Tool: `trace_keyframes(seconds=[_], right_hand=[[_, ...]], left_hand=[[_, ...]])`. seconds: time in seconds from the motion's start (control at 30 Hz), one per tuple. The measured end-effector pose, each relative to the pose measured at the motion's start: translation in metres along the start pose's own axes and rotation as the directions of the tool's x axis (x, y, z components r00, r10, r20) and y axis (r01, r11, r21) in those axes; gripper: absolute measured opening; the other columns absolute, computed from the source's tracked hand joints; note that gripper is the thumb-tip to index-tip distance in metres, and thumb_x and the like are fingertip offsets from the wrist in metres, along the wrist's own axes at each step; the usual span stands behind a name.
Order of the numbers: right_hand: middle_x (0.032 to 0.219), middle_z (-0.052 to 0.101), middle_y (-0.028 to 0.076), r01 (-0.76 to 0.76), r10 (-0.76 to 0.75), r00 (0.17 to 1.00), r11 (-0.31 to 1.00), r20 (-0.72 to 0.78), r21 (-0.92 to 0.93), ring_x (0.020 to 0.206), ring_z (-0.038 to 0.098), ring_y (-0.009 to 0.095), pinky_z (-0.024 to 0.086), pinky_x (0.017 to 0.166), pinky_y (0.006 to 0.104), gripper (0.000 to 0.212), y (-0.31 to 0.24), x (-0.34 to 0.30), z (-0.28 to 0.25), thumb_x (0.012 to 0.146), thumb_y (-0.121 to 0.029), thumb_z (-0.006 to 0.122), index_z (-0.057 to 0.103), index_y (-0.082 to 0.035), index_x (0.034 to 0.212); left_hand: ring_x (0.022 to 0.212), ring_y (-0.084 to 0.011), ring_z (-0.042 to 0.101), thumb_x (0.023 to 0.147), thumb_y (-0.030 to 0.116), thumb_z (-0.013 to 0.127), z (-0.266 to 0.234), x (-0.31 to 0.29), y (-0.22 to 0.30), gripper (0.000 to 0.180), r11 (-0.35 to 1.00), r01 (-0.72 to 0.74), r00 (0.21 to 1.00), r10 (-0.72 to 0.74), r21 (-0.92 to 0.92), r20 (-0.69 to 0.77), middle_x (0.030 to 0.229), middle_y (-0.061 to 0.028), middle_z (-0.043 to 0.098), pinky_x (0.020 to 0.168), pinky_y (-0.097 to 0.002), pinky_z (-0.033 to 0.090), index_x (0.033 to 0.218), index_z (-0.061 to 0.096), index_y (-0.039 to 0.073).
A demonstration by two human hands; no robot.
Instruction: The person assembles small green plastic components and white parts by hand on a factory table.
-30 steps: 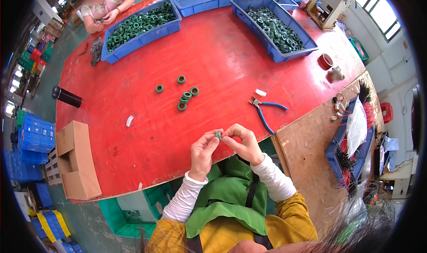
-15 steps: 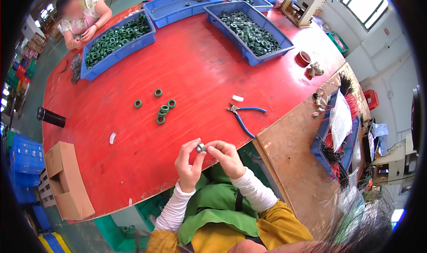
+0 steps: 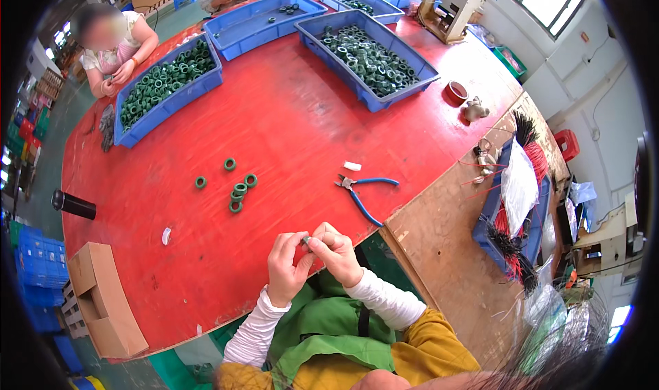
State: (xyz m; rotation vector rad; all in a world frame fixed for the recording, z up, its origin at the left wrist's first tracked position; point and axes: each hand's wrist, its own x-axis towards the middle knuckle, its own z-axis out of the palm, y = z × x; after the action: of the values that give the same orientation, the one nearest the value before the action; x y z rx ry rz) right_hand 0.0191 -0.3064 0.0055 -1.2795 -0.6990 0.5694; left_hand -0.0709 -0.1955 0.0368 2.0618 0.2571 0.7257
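Your left hand (image 3: pixel 287 272) and right hand (image 3: pixel 338 254) pinch small piece (image 3: pixel 306 241), mostly hidden, over near edge of red table (image 3: pixel 206 266); grip lightly, turn slowly, spread fingertips for clearer view

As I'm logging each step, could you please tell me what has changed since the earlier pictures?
The right hand has closed in over the small ring, now mostly hidden between it and the left hand. The camera view shifted. The loose green rings and pliers stayed put.
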Motion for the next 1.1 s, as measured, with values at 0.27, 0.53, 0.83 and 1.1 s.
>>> trace_keyframes(seconds=[0.27, 0.53, 0.83, 1.1], right_hand=[[0.096, 0.062, 0.011, 0.152, -0.282, 0.953, 0.764, -0.112, -0.627, 0.077, 0.062, 0.02, 0.049, 0.07, 0.0304, 0.029, -0.032, 0.081, -0.088, 0.081, -0.009, 0.067, 0.061, -0.001, 0.108], [0.092, 0.055, 0.009, 0.079, -0.235, 0.972, 0.316, 0.003, -0.946, 0.092, 0.05, 0.03, 0.043, 0.078, 0.0409, 0.017, 0.009, 0.109, -0.124, 0.072, -0.016, 0.068, 0.062, -0.008, 0.086], [0.073, 0.057, 0.01, 0.116, -0.233, 0.957, 0.851, -0.17, -0.512, 0.066, 0.059, 0.021, 0.049, 0.06, 0.0286, 0.016, -0.017, 0.115, -0.115, 0.078, -0.004, 0.069, 0.061, -0.001, 0.091], [0.076, 0.059, 0.01, 0.288, -0.402, 0.916, 0.684, -0.017, -0.67, 0.068, 0.06, 0.023, 0.049, 0.06, 0.0304, 0.016, -0.026, 0.113, -0.115, 0.074, -0.002, 0.07, 0.06, -0.002, 0.086]], left_hand=[[0.086, -0.0297, 0.051, 0.076, 0.007, 0.068, -0.017, 0.139, -0.071, 0.023, 0.894, -0.115, 0.992, 0.122, 0.434, 0.012, 0.085, -0.0121, 0.057, 0.076, -0.0406, 0.042, 0.097, 0.06, 0.001], [0.093, -0.0291, 0.053, 0.075, 0.022, 0.071, -0.002, 0.205, -0.139, 0.021, 0.579, -0.003, 0.99, -0.113, 0.815, 0.084, 0.093, -0.0094, 0.058, 0.079, -0.043, 0.044, 0.089, 0.066, 0.008], [0.081, -0.0218, 0.062, 0.088, 0.027, 0.064, 0.027, 0.182, -0.101, 0.038, 0.971, 0.014, 0.981, -0.06, 0.24, 0.186, 0.1, -0.0114, 0.062, 0.07, -0.0337, 0.049, 0.115, 0.057, 0.001], [0.073, -0.0101, 0.06, 0.095, 0.026, 0.057, 0.057, 0.164, -0.044, 0.029, 0.726, 0.579, 0.747, -0.29, -0.372, 0.598, 0.088, -0.0047, 0.065, 0.066, -0.0241, 0.05, 0.105, 0.061, -0.001]])
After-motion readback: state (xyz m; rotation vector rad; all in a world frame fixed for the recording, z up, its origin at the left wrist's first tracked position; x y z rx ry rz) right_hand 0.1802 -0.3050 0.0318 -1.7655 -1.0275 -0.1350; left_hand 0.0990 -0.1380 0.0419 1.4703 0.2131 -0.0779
